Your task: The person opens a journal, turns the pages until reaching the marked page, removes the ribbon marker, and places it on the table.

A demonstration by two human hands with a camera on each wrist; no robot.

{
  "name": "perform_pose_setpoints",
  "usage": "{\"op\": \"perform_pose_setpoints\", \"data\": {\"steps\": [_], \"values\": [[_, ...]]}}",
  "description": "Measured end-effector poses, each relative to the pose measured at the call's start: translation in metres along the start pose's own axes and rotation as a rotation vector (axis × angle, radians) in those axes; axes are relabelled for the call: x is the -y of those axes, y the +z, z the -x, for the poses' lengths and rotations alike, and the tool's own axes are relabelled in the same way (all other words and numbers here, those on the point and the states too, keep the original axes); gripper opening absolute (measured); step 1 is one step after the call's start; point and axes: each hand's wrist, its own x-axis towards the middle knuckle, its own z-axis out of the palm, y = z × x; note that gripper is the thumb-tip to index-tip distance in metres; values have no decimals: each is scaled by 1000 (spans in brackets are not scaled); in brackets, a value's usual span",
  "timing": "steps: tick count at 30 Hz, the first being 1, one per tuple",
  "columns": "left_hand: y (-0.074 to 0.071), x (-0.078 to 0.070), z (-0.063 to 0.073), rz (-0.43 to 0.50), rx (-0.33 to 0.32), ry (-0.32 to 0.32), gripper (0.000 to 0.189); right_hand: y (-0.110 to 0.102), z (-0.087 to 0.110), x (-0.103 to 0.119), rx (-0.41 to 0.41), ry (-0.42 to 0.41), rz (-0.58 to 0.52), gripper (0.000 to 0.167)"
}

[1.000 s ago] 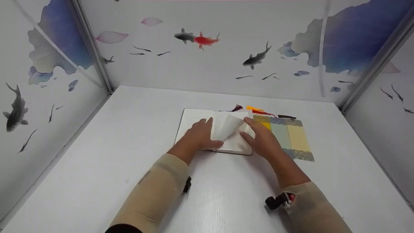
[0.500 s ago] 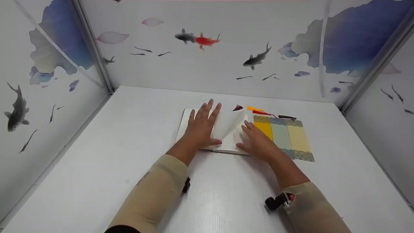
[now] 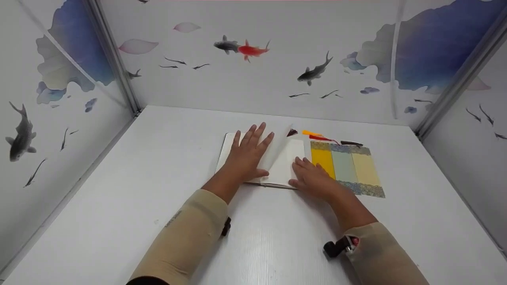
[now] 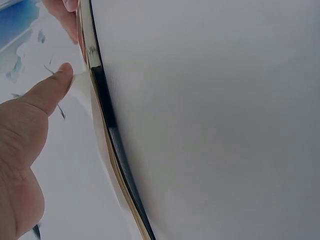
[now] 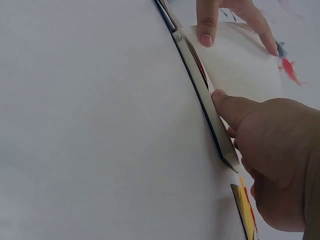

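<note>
An open notebook with blank white pages lies in the middle of the table. One leaf stands raised and curved near its centre. Fingers spread, my left hand lies over the left half, its thumb by the lower end of that leaf. My right hand rests on the right page's outer edge, fingers loosely bent; the right wrist view has its thumb at the page edge. A dark red sliver shows between the pages there. Beyond the top edge lies a maroon tassel, partly behind the leaf.
Right of the notebook lie a yellow bookmark, a pale green bookmark and a cream bookmark, side by side with patterned ends. Orange, red and dark tassels lie above them. Fish-patterned walls enclose the table.
My right hand has let go of the leaf's corner and slid down onto the right page. My left hand has spread its fingers and reached farther up, and the leaf has swung leftward.
</note>
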Motion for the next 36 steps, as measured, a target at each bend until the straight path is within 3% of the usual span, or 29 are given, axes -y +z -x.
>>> {"op": "perform_pose_setpoints", "data": {"steps": [13,21,27,36], "values": [[3,5,0,-37,50,-21,104,0,1,-2,14,-16,-21,86],[6,10,1,-22,131,-31,94,2,0,-4,15,-4,-19,87],[9,15,4,46,211,-40,85,2,0,-4,9,-29,-8,85],[11,19,9,251,400,-140,80,1,4,-3,1,-59,-31,79]]}}
